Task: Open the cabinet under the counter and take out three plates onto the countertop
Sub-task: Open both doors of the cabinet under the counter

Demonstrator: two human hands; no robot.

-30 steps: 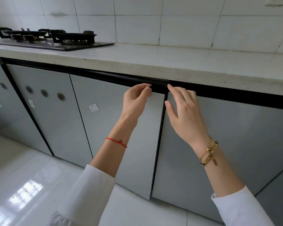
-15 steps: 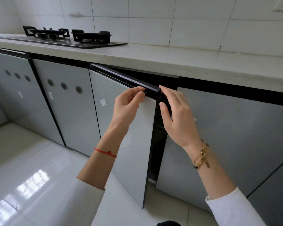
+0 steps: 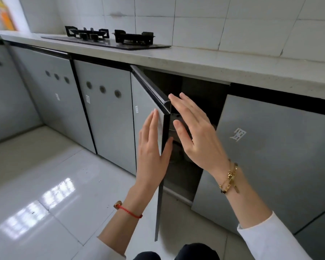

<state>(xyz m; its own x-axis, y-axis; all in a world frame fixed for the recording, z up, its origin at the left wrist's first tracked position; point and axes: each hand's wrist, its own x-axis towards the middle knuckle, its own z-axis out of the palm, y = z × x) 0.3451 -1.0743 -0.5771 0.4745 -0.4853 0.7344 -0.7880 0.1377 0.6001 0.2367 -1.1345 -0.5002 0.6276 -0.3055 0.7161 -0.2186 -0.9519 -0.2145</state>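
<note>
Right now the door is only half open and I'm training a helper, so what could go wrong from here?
1. The door sits between the open left hand and right hand; neither grips it, so it may swing back.
2. The cabinet interior is dark and its contents blurred, so a blind reach may knock something.
3. The neighbouring closed door narrows the access.

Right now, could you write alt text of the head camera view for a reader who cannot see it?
A person's left hand and right hand, both open, flank the edge of a half-open grey cabinet door under a pale countertop. The dark interior shows only dim shapes. A black gas hob sits further left.
</note>
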